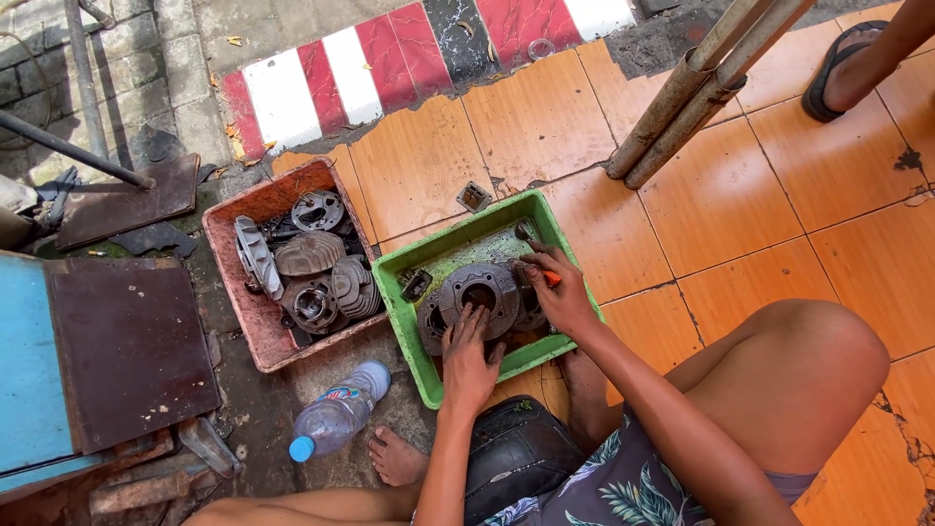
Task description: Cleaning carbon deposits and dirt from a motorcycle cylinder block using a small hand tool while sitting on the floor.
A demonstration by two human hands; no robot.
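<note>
Steadying a round, dark metal engine part [477, 292] w/ a centre hole, the left hand [467, 356] lies flat on its near rim, fingers spread, gripping nothing. The part sits inside a green plastic tray [404, 321] on the floor, roughly mid-scene. The right hand [557, 289] is at the part's right edge, fingers pressed together around a small orange-tipped tool [551, 278]; can't tell exactly what the tip touches.

Progress, as a judgement: the part looks grimy and still whole in the tray, so the work seems early to mid-way; nothing looks cleaned or set aside as finished. A small square bit [416, 284] lies loose in the tray's left side.

Left of the tray, nearly touching, a reddish tub [255, 326] holds several more finned metal parts, piled up. Near-left, a clear plastic bottle [338, 412] w/ a blue cap lies on its side by a bare foot [394, 458]. A small square metal piece [473, 197] sits on the orange tiled floor [779, 185] just past the tray's far edge.

Room to move: tray walls hem both hands closely; tub blocks the left side. To the right and far, open tile. Two rusty poles [696, 93] lean in far-right, and another person's sandalled foot [847, 68] is well apart at the far-right corner.
</note>
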